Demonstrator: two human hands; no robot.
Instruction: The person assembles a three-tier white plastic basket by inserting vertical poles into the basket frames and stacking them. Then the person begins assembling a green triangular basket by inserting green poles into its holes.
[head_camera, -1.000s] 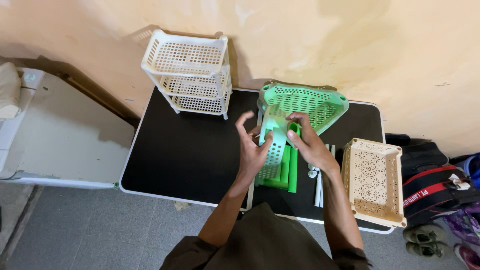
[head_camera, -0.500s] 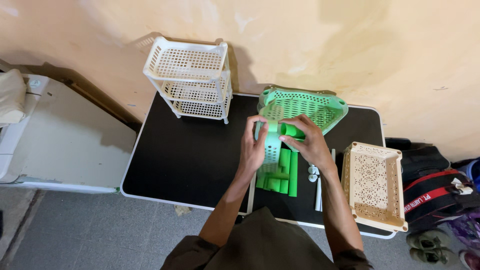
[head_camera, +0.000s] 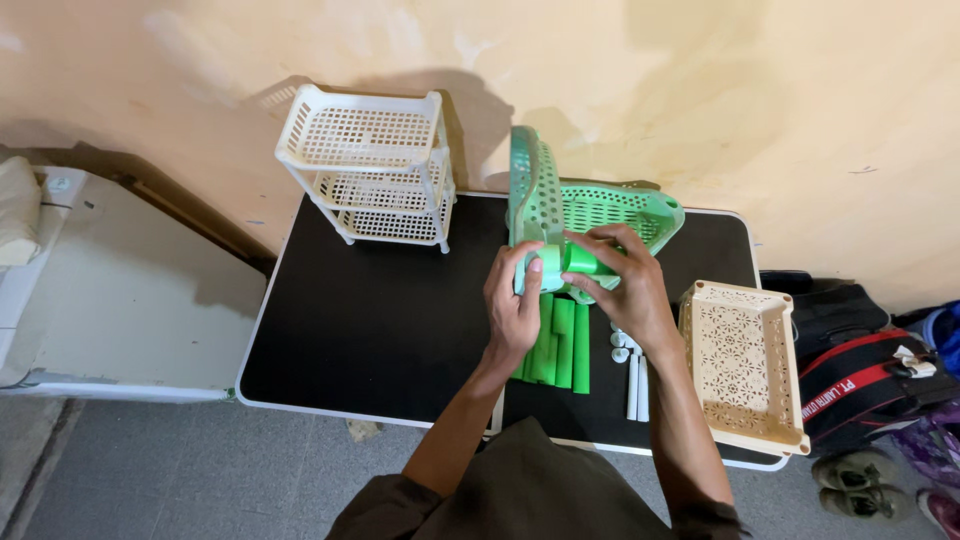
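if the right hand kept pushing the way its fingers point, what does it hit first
The right hand points left, pressing a green tube toward the corner of the upright green tray. That tray corner comes first, with the left hand gripping it there; depth is hard to judge.

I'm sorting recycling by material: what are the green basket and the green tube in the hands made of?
Green basket: apparently moulded plastic, faintly glossy, with a regular grid of holes and a smooth rounded rim. Green tube: probably plastic too, an even bright colour and smooth; whether it is hollow is hidden.

The perforated green basket (head_camera: 535, 195) and white rack (head_camera: 372, 165) look like smooth plastic; the black table (head_camera: 370, 310) is matt.
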